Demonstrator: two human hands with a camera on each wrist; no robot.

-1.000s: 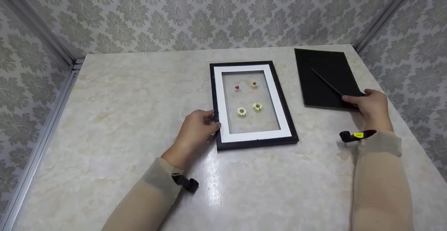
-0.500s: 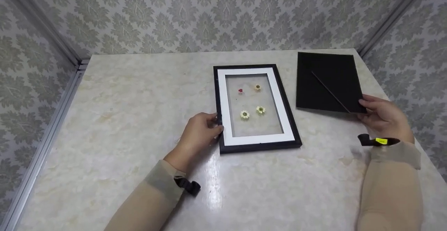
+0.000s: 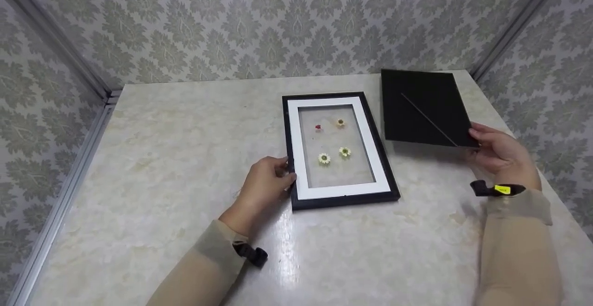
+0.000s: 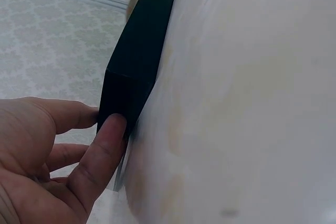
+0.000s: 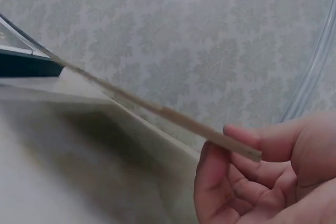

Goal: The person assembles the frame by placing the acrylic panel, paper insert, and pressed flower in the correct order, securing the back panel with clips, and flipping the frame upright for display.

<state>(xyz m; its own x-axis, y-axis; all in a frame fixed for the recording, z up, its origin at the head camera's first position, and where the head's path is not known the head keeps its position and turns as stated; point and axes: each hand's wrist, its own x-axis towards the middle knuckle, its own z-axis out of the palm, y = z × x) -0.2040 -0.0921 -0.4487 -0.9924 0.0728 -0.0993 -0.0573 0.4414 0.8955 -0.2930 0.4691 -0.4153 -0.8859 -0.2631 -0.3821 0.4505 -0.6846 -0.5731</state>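
A black picture frame [image 3: 392,176] with a white inner mat lies flat on the table, several small dried flowers [image 3: 324,159] showing inside its window. My left hand [image 3: 266,183] holds the frame's left side near the front corner; in the left wrist view, the thumb [image 4: 107,135] presses the dark side face. To the right of the frame, my right hand [image 3: 507,155] pinches a black backing board [image 3: 419,111] by its near right corner. The board is raised off the table, a thin diagonal line crossing its face. Its pale brown edge [image 5: 210,135] shows in the right wrist view.
The pale marbled table [image 3: 185,134] ends at a patterned wall [image 3: 259,23] behind, with more patterned walls and metal rails on both sides. Dark wrist straps [image 3: 250,253] sit at both cuffs.
My right hand has shifted its grip from the board's near edge to its corner and lifted it, then moved it left toward the frame. My left hand keeps its place on the frame.
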